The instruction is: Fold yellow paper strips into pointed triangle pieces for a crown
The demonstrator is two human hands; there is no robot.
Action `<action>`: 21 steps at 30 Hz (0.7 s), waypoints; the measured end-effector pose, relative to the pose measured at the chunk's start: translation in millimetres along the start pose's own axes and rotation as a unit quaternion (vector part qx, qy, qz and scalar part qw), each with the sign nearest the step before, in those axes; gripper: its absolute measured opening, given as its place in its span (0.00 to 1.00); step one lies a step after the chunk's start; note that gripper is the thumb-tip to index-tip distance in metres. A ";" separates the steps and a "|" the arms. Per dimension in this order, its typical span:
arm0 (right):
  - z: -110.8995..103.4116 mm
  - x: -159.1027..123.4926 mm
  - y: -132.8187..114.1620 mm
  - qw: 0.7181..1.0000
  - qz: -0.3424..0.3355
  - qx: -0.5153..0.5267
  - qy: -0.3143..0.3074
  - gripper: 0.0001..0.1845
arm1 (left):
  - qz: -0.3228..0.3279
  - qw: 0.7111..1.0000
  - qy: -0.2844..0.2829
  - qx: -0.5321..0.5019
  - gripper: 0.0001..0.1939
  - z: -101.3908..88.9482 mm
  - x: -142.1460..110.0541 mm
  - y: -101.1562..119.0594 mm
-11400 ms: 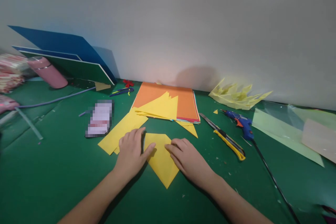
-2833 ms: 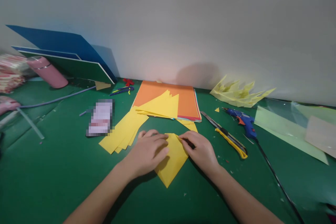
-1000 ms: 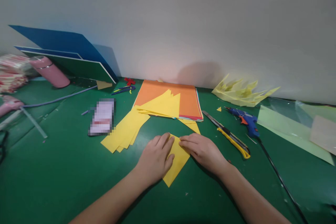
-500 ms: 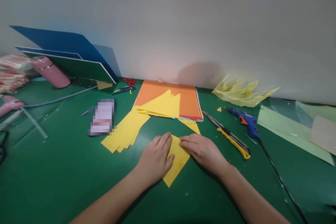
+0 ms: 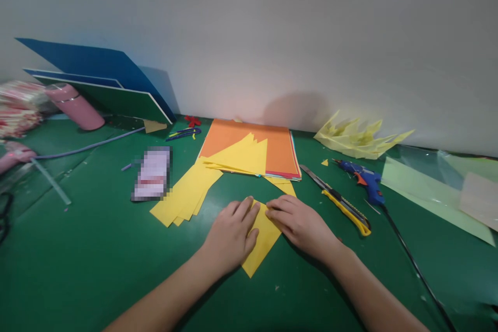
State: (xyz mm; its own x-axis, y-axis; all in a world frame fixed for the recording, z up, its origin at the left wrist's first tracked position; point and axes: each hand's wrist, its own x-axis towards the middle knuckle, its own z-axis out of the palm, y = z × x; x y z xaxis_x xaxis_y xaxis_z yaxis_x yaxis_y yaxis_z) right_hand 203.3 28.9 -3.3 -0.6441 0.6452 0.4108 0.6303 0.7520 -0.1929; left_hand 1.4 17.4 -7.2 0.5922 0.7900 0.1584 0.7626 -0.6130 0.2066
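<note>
A folded piece of yellow paper [image 5: 260, 244] lies on the green table in front of me, one corner pointing toward me. My left hand [image 5: 231, 233] rests over its left side, fingers stretched out and thumb apart from them. At the upper right edge, the fingertips of my right hand [image 5: 299, 223] press on the paper, lying close together and slightly bent. The right thumb is hidden. Just beyond my hands, several yellow triangles [image 5: 243, 158] are piled on a stack of coloured sheets [image 5: 218, 137], and yellow strips [image 5: 182, 197] fan out to the left.
To the right lie a yellow utility knife [image 5: 346, 210] with its blade out, a blue glue gun [image 5: 368, 181] with a black cord, and pale green paper [image 5: 428, 197]. A spiky yellow paper piece [image 5: 361, 140] stands behind. Leftward are a blurred-out phone [image 5: 153, 171] and a pink bottle [image 5: 75, 106].
My left index finger has shifted slightly to the right on the paper, and the right fingers have bent a little more. The paper stays in place.
</note>
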 end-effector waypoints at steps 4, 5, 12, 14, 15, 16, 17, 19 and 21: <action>-4.1 3.6 -4.5 1.000 -0.005 0.023 -0.013 0.13 | -0.007 1.000 0.009 -0.004 0.21 0.1 -0.1 0.9; -4.5 4.9 -5.6 1.000 -0.005 0.027 -0.014 0.13 | -0.012 1.000 0.012 -0.003 0.21 0.1 -0.1 1.0; -0.4 13.1 -5.4 0.996 0.047 0.050 -0.049 0.11 | -0.003 1.000 0.005 -0.007 0.21 -1.8 0.3 1.9; 1.2 14.8 -4.1 0.995 0.064 0.062 -0.053 0.10 | -0.001 1.000 0.002 -0.012 0.21 -2.9 0.5 2.1; 1.6 15.7 -3.6 0.993 0.075 0.073 -0.051 0.10 | 0.000 1.000 0.000 -0.014 0.22 -3.4 0.6 2.2; 1.6 16.5 -3.4 0.991 0.088 0.087 -0.047 0.10 | 0.000 1.000 -0.001 -0.015 0.22 -3.8 0.7 2.2; 1.4 17.3 -3.3 0.989 0.102 0.100 -0.043 0.10 | -0.001 1.000 -0.002 -0.015 0.21 -4.3 0.7 2.2; 0.5 19.1 -3.6 0.985 0.120 0.114 -0.046 0.13 | -0.004 1.000 0.002 -0.016 0.20 -4.7 0.8 2.2; 0.2 20.9 -4.2 0.986 0.120 0.099 -0.057 0.15 | -0.005 1.000 0.009 -0.016 0.19 -4.3 0.7 2.1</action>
State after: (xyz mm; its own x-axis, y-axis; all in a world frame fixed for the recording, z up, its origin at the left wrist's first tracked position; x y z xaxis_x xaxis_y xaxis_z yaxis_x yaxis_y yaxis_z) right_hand 187.2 39.2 5.9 -0.5381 0.8107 0.2308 0.6812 0.5795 -0.4474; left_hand 2.3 16.6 -2.5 0.5803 0.7956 0.1737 0.7591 -0.6057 0.2384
